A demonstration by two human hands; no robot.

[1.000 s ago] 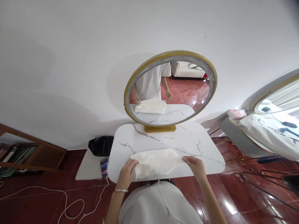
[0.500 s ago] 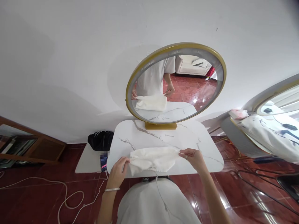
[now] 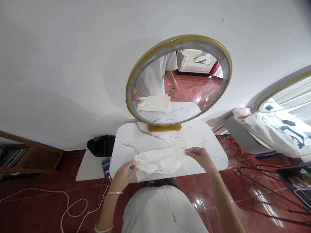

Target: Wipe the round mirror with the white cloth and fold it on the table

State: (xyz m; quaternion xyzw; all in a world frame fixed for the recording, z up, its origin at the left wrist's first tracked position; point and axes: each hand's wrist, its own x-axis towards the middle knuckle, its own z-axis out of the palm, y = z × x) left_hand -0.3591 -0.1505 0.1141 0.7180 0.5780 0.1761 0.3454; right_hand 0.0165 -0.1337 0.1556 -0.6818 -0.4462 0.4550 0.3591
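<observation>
A white cloth (image 3: 159, 161), folded into a long strip with a scalloped lower edge, lies along the front of the white marbled table (image 3: 194, 136). At its left end my left hand (image 3: 123, 174) pinches a corner between thumb and fingers. My right hand (image 3: 199, 157), with a ring on one finger, pinches the right end and draws it out to a point. Slack folds run across the cloth between the two hands. Its lower left corner hangs near the table's front edge.
Behind the cloth stands a gold-framed round mirror (image 3: 178, 81) on a gold base. A black bag (image 3: 100, 145) and a phone (image 3: 106, 167) with a white cable sit on a low white surface at left. Chair legs (image 3: 264, 184) and a second mirror (image 3: 289, 94) are at right.
The camera view has shifted slightly. My left hand has changed its pinch on the left corner. The cloth now slants a little, its right end farther from me; both hands keep hold.
</observation>
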